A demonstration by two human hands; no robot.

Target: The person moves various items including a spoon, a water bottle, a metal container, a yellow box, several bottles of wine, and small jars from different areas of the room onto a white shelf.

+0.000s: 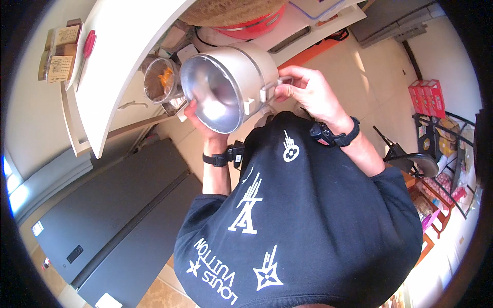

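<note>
A pale metal pot hangs tilted between my hands, its mouth facing the lower left. Its shiny inner wall shows, with nothing plainly seen inside. My left hand grips the pot near the rim; part of its fingers is hidden by the pot. At the other side, my right hand pinches a handle fitting on the pot's outer wall. Light plastic-looking brackets stick out beside it. Just left of the pot is a bin lined with clear plastic, with orange scraps in it.
A white panel edge curves close by on the left, with pink-handled scissors beyond it. A red vessel stands on the counter ahead. A dark refrigerator fills the lower left. A black chair and red boxes are at right.
</note>
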